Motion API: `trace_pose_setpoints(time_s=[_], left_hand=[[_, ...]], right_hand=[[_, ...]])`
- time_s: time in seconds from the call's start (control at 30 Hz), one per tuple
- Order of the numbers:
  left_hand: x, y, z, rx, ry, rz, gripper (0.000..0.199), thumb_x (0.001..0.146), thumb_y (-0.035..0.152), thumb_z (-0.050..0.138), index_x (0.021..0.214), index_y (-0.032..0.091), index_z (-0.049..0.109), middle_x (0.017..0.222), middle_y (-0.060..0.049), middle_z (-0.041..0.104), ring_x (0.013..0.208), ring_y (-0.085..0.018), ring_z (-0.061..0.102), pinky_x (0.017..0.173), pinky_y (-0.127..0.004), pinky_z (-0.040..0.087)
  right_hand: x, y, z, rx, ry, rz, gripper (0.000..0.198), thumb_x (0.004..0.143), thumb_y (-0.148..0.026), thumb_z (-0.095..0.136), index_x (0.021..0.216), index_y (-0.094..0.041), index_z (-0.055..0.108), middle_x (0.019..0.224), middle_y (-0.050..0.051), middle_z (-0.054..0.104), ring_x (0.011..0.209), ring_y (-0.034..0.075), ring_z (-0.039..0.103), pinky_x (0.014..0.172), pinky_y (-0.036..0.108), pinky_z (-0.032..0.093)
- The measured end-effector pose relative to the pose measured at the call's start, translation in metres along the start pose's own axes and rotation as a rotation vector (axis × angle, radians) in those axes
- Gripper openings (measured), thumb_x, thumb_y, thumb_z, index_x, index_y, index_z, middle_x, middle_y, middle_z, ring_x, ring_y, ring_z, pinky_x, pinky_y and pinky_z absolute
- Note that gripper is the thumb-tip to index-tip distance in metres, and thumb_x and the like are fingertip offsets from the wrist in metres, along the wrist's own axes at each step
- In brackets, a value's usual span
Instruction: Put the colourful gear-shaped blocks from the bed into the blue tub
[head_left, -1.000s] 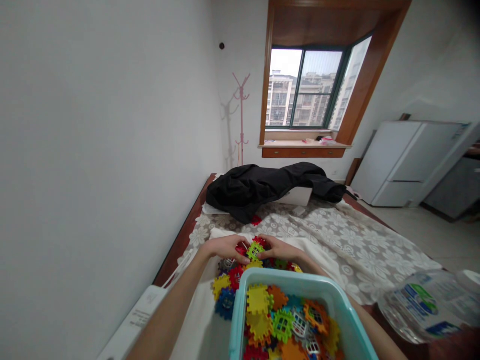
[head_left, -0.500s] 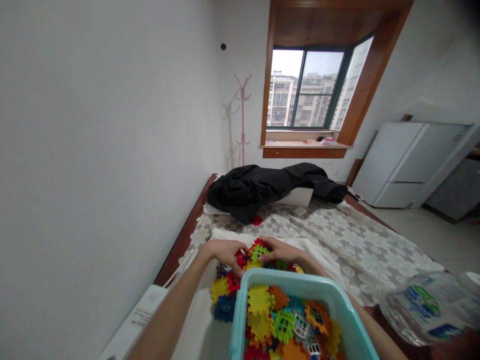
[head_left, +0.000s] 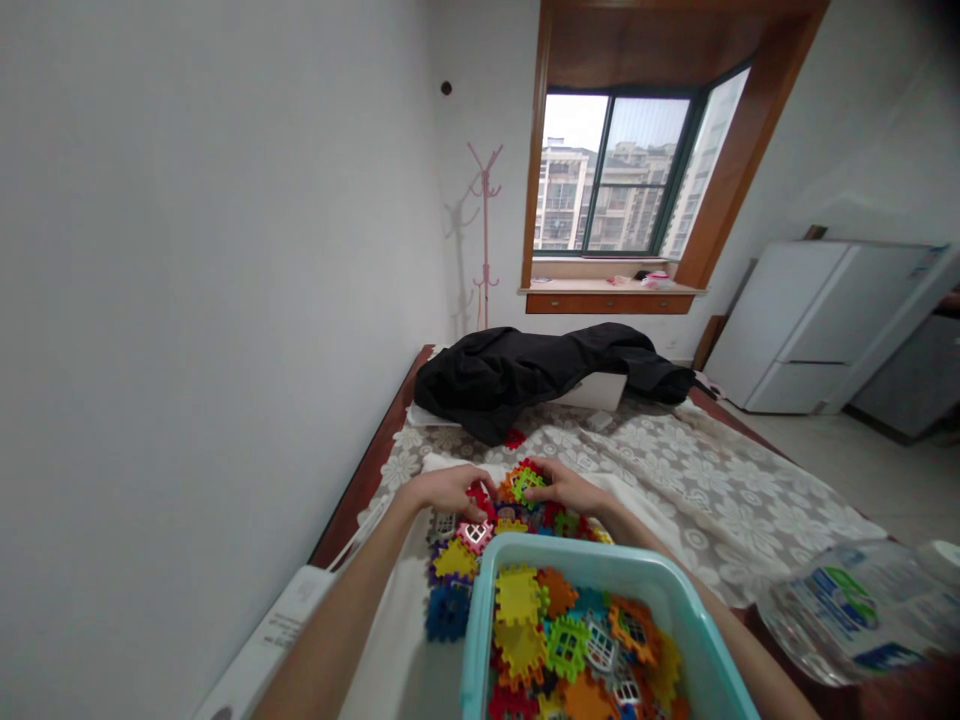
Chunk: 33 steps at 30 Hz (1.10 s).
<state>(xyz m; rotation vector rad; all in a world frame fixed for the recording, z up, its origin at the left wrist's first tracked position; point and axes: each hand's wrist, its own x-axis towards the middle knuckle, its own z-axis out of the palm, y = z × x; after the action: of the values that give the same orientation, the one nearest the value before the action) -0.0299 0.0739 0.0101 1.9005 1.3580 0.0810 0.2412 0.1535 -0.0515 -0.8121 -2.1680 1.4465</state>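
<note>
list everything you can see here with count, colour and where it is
bin: 1, light blue, front centre
pieces in bin: many, mixed colours, heaped inside
loose pieces: many, mixed colours, beyond and left of bin
lone red piece: 1, red, by black cloth
black cloth: 1, black, far end
patterned cover: 1, grey and white, under black cloth
white cloth: 1, white, under loose pieces
bottle: 1, clear, right
white box: 1, white, lower left
coat stand: 1, pink, far corner
window: 1, green frame, far wall
fridge: 1, white, far right
left hand: 1, bare, at red loose pieces
right hand: 1, bare, on a green piece
</note>
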Motion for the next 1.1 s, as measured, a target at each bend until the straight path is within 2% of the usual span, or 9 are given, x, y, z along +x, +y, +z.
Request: trace_pose_setpoints(time_s=[0.13,0.23,0.33,0.47,0.6,0.7,0.8,0.97,1.1], left_hand=[[0.0,-0.002,0.001,0.008,-0.025,0.012,0.055,0.075,0.04,0.079,0.125,0.02,0.07,0.113,-0.007,0.075,0.095,-0.024,0.07,0.08,-0.03,0.053],[-0.002,0.0,0.001,0.079,-0.054,-0.011,0.075,0.065,0.054,0.087,0.129,0.022,0.067,0.12,-0.007,0.073,0.103,-0.027,0.069,0.087,-0.032,0.053],[-0.003,0.002,0.002,0.124,-0.079,-0.045,0.086,0.055,0.052,0.092,0.131,0.024,0.066,0.123,-0.008,0.072,0.106,-0.029,0.068,0.088,-0.033,0.053],[-0.001,0.003,0.004,0.137,-0.102,-0.068,0.083,0.058,0.046,0.091,0.133,0.023,0.065,0.123,-0.009,0.072,0.104,-0.029,0.068,0.084,-0.033,0.053],[-0.001,0.004,0.003,0.059,-0.104,-0.062,0.065,0.065,0.038,0.085,0.125,0.02,0.067,0.111,-0.007,0.075,0.095,-0.026,0.069,0.078,-0.03,0.053],[-0.005,0.006,-0.001,0.054,-0.032,-0.032,0.048,0.067,0.03,0.079,0.113,0.019,0.07,0.108,-0.005,0.073,0.094,-0.024,0.067,0.078,-0.029,0.052],[-0.01,0.007,-0.005,0.048,0.022,-0.024,0.04,0.069,0.028,0.076,0.108,0.018,0.069,0.109,-0.006,0.071,0.094,-0.024,0.066,0.077,-0.03,0.052],[-0.015,0.011,-0.01,0.085,0.157,0.008,0.039,0.073,0.028,0.074,0.11,0.019,0.066,0.112,-0.007,0.069,0.1,-0.025,0.064,0.087,-0.033,0.052],[-0.023,0.023,-0.016,-0.032,0.28,0.076,0.038,0.077,0.028,0.073,0.113,0.018,0.064,0.117,-0.009,0.067,0.1,-0.024,0.065,0.087,-0.034,0.054]], right_hand=[[-0.001,0.0,-0.006,0.13,0.094,0.034,0.056,0.075,-0.043,0.084,0.124,-0.023,0.066,0.129,0.009,0.069,0.12,0.031,0.061,0.106,0.045,0.048],[-0.002,-0.007,-0.01,0.308,0.052,-0.002,0.053,0.075,-0.046,0.084,0.118,-0.021,0.065,0.119,0.007,0.072,0.11,0.028,0.066,0.1,0.043,0.051],[-0.004,-0.017,-0.015,0.453,0.073,-0.015,0.055,0.073,-0.046,0.086,0.116,-0.02,0.064,0.112,0.007,0.074,0.102,0.025,0.068,0.096,0.04,0.052],[-0.01,-0.032,-0.029,0.501,0.153,-0.039,0.058,0.071,-0.043,0.089,0.118,-0.019,0.064,0.112,0.007,0.073,0.097,0.023,0.068,0.091,0.036,0.053],[-0.027,-0.057,-0.049,0.546,0.152,-0.1,0.057,0.072,-0.036,0.091,0.121,-0.02,0.064,0.115,0.007,0.073,0.098,0.021,0.069,0.092,0.033,0.054],[-0.049,-0.084,-0.062,0.481,0.005,-0.123,0.052,0.074,-0.037,0.091,0.117,-0.019,0.066,0.108,0.006,0.075,0.095,0.021,0.07,0.088,0.032,0.056],[-0.074,-0.118,-0.065,0.301,-0.268,-0.099,0.042,0.08,-0.038,0.087,0.112,-0.018,0.068,0.103,0.006,0.075,0.09,0.021,0.07,0.08,0.031,0.057],[-0.1,-0.165,-0.04,-0.139,-0.696,-0.095,0.035,0.089,-0.04,0.077,0.118,-0.02,0.071,0.109,0.007,0.077,0.099,0.024,0.071,0.084,0.03,0.055],[-0.1,-0.169,-0.018,-0.354,-0.767,-0.069,0.041,0.088,-0.042,0.078,0.124,-0.023,0.07,0.106,0.005,0.078,0.093,0.025,0.072,0.079,0.029,0.053]])
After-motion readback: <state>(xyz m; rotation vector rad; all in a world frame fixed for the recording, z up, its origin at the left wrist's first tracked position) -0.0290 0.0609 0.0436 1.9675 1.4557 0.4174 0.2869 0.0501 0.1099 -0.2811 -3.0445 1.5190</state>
